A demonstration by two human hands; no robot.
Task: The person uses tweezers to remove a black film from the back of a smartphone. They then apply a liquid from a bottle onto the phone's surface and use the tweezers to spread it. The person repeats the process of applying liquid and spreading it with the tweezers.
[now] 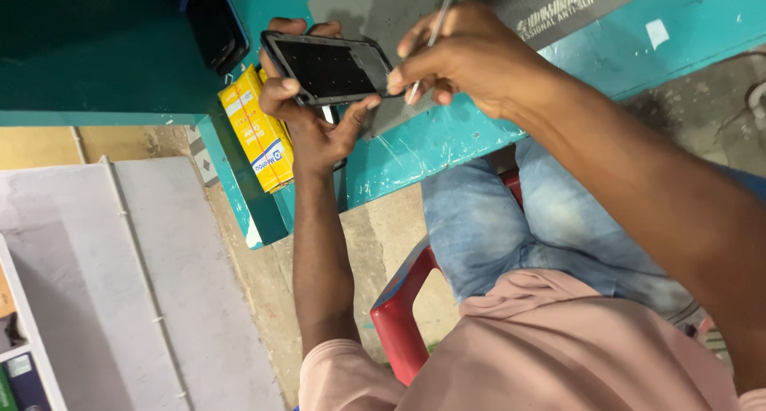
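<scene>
A: What carries it all?

B: A teal painted workbench, its surface scuffed, its front edge running above the person's jeans. A grey anti-slip mat lies flat on it, reaching toward the far edge.

A: And the phone?

B: A black smartphone, opened, with a dark inner face showing a grid of small dots, held over the mat's near edge close to the bench's front edge. Its long axis runs roughly along that edge, slightly tilted.

A: The hands?

B: The left hand cradles it from below, fingers curled around both long sides. The right hand pinches a thin metal tool, its tip at the phone's right end.

A: Anything crowding them?

B: A yellow cardboard box sits just beside the left hand at the bench's corner; another dark phone lies beyond. A red plastic stool is under the person.
</scene>
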